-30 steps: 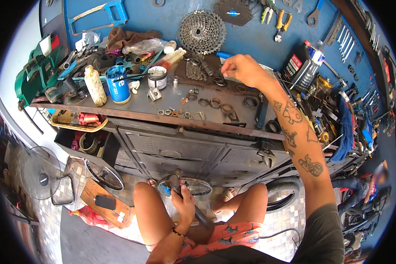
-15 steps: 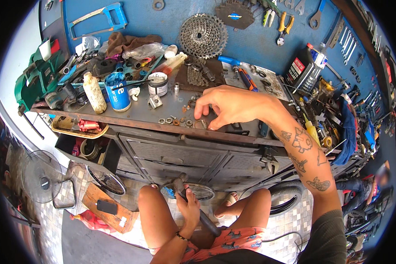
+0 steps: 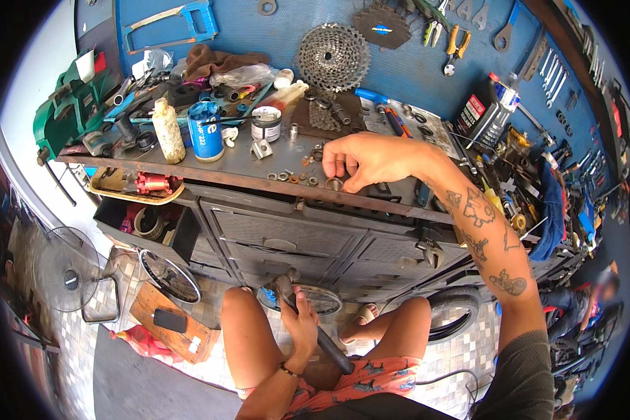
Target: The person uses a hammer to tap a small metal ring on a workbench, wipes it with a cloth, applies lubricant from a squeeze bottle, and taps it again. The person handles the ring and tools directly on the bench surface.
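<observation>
Over the bench's front edge, my right hand (image 3: 378, 159) has its fingers bent and the thumb apart from them. A small metal ring (image 3: 334, 185) lies just below the fingertips; no grip on it shows. Beside it on the bench (image 3: 220, 168) sits a row of small nuts and washers (image 3: 292, 178). Low between my knees, my left hand (image 3: 301, 323) is wrapped round a dark tube with a clamp-like head (image 3: 334, 352), slanting with its head up toward the drawers. Its lower end rests by my shorts.
White tub (image 3: 266, 124), blue can (image 3: 206, 133) and grimy white bottle (image 3: 168, 131) stand left of my right hand. A green vise (image 3: 66, 115) is at the bench's left end. An open drawer (image 3: 147, 227) juts out below. Tools crowd the right side; an adjustable wrench (image 3: 429, 248) hangs in front.
The view has shifted a little, so the bench sits higher and farther right in the picture. Both hands keep nearly the same pose and place relative to the things around them.
</observation>
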Demonstrator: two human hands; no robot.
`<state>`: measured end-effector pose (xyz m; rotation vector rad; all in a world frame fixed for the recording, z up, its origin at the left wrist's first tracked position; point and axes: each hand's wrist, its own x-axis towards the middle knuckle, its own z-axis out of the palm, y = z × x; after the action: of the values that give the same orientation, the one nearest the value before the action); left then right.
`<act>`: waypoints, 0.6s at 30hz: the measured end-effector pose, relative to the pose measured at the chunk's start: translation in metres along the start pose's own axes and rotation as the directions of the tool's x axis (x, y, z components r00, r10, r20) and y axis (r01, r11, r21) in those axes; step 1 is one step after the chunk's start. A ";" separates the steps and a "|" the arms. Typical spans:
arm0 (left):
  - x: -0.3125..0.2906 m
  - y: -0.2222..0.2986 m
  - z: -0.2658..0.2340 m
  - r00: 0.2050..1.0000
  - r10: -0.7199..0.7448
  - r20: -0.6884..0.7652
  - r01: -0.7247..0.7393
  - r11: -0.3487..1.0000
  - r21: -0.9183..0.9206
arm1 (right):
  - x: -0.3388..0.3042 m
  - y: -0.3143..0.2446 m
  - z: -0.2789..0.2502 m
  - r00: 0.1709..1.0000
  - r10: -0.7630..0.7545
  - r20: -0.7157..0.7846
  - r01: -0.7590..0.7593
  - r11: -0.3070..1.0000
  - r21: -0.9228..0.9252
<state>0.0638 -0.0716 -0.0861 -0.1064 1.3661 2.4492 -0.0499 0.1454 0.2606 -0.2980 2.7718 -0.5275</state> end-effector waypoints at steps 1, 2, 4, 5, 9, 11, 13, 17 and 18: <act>0.000 0.001 0.000 1.000 0.001 -0.005 -0.001 1.000 -0.002 | 0.000 0.001 0.000 1.000 0.004 -0.008 -0.004 1.000 -0.004; 0.000 0.002 -0.001 1.000 -0.010 -0.015 0.010 1.000 -0.003 | 0.000 0.001 -0.001 1.000 0.023 -0.003 -0.023 1.000 0.009; 0.000 0.003 -0.002 1.000 0.011 -0.016 -0.011 1.000 -0.003 | -0.002 0.003 -0.002 0.998 0.064 0.011 -0.065 0.997 0.034; 0.000 0.004 -0.002 0.999 -0.021 -0.037 0.022 1.000 0.004 | -0.004 0.003 -0.002 0.998 0.070 0.002 -0.070 0.987 0.146; 0.001 0.005 -0.005 0.999 -0.007 -0.035 0.007 1.000 -0.010 | -0.012 0.004 -0.001 0.981 0.129 -0.148 -0.063 0.922 0.382; 0.001 0.005 -0.006 0.998 -0.040 -0.040 0.040 0.999 -0.014 | -0.018 0.004 0.000 0.971 0.113 -0.211 -0.014 0.906 0.423; 0.001 0.005 -0.006 0.999 -0.018 -0.034 0.018 1.000 -0.020 | -0.023 0.003 0.003 0.957 0.127 -0.261 -0.003 0.903 0.429; 0.001 0.004 -0.003 0.999 -0.016 -0.041 0.016 1.000 0.001 | -0.034 -0.003 0.024 0.908 0.103 -0.406 0.064 0.924 0.377; 0.001 0.004 -0.002 0.999 -0.012 -0.045 0.013 1.000 0.006 | -0.037 -0.005 0.033 0.879 0.061 -0.472 0.117 0.934 0.338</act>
<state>0.0617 -0.0747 -0.0844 -0.1692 1.3869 2.4463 -0.0039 0.1395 0.2427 -0.1341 3.0459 -1.2475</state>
